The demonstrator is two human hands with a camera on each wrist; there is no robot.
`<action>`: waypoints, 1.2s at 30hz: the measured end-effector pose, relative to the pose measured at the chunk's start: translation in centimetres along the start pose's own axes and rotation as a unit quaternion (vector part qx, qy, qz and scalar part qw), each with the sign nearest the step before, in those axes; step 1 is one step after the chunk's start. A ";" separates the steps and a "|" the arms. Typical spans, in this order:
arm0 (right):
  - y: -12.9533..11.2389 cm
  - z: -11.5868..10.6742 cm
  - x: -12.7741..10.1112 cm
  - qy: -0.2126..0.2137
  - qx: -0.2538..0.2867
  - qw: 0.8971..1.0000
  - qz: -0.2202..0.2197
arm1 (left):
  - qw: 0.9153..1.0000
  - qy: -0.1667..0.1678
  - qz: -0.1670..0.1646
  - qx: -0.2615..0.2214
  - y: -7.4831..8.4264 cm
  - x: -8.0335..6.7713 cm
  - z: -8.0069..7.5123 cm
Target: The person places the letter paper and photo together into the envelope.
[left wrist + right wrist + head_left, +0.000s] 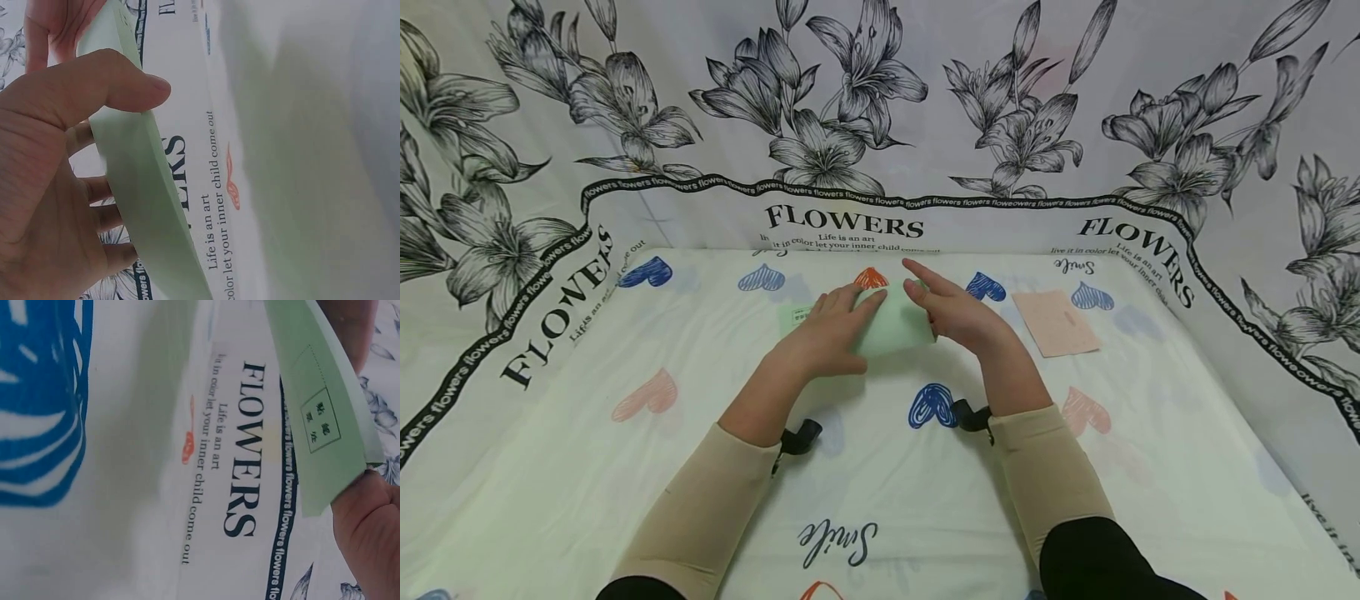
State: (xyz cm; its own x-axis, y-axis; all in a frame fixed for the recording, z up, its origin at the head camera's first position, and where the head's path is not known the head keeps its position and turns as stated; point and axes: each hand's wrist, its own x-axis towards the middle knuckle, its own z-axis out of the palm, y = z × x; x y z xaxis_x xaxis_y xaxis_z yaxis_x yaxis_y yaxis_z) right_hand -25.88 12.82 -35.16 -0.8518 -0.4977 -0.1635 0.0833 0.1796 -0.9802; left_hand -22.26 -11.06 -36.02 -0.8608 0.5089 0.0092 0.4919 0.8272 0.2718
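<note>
A pale green envelope (897,327) is held up off the table between the two hands. My left hand (820,337) grips its left part, with the thumb on one face and the fingers behind it in the left wrist view. At the other end, my right hand (961,315) holds the envelope near a corner, and one finger sticks out straight in the head view. A small printed box with characters shows on the envelope (315,425) in the right wrist view. Part of the envelope is hidden behind the left hand.
To the right of the hands, a flat pink paper piece (1055,323), perhaps another envelope, lies on the table. The white tablecloth (715,333) carries printed hearts and lettering. Behind the table hangs a flower-patterned cloth (925,150).
</note>
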 end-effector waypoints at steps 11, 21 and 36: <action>0.0 0.4 0.1 -0.009 0.066 0.998 0.017 | 0.999 0.020 0.029 0.020 1.0 -0.2 -0.6; -0.5 0.0 -0.5 -0.024 0.025 0.999 0.017 | 0.999 0.016 0.028 0.011 1.1 -0.2 -0.6; -1.5 -4.0 -2.8 -0.004 -0.023 1.000 -0.003 | 1.000 0.015 0.005 0.021 -0.3 0.1 -0.3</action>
State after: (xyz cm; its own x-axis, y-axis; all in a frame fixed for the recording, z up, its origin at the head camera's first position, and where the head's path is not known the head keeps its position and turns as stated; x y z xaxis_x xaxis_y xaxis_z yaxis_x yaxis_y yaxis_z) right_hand -25.71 17.35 -32.76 -0.8480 -0.5056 -0.1587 0.0546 0.2145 -0.9752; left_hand -22.49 -11.31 -35.77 -0.8589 0.5106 0.0410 0.5052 0.8313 0.2315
